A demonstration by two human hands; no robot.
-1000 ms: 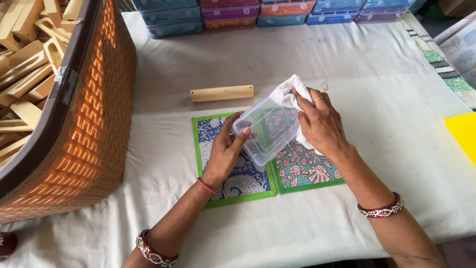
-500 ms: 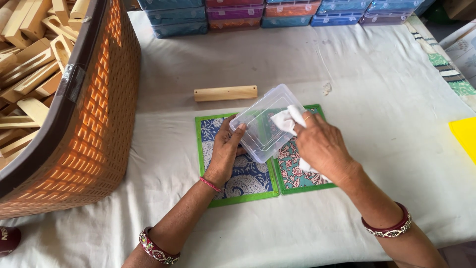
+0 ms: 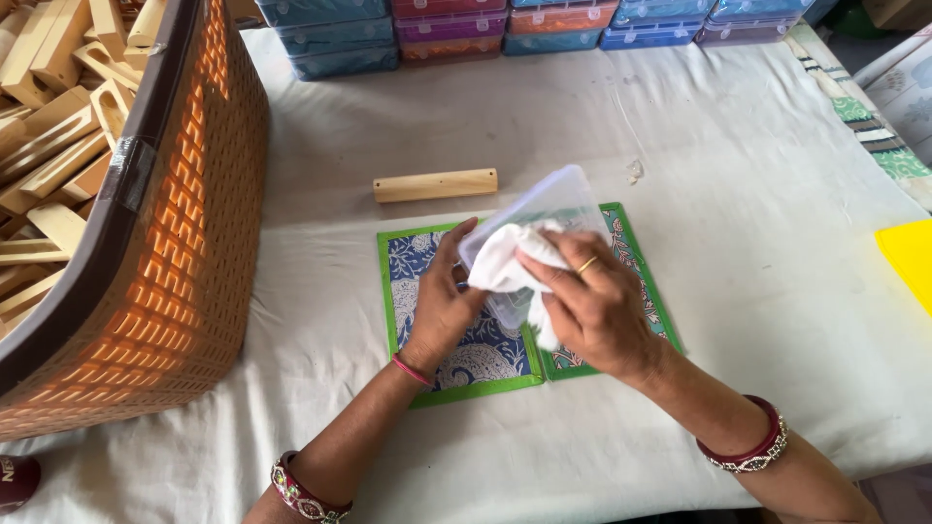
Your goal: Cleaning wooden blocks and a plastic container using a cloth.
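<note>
Seen from above, a person's two bare hands work over a worktop (image 3: 738, 175) draped in white cloth; between them is a clear plastic box (image 3: 544, 209), shallow and rectangular, tilted with its long axis running from lower left to upper right, away from the person. The left hand (image 3: 442, 311) steadies the box at its near left edge, thumb and fingers curled against the rim, its grip pressed onto the plastic; the right hand (image 3: 592, 306), wearing a ring, lies over the near half of the box and presses a crumpled white cloth (image 3: 505, 262) against it, fingers bunched around the cloth so the grip is pinching fabric rather than the box itself. The box therefore sits just ahead of both hands, touching both; the right hand covers more of it, the left is at its side.

Under the hands lies a green-bordered mat (image 3: 427, 257) with a blue paisley print on the left part and a red and teal floral print on the right. Beyond it, apart from the box, a pale wooden block (image 3: 435, 184) lies crosswise. A large orange woven basket (image 3: 175, 281) fills the left side, holding many wooden pieces (image 3: 49, 107). Along the far edge stands a row of coloured plastic cases (image 3: 505, 19); a yellow sheet (image 3: 908, 257) shows at the right edge. Both wrists carry bangles.
</note>
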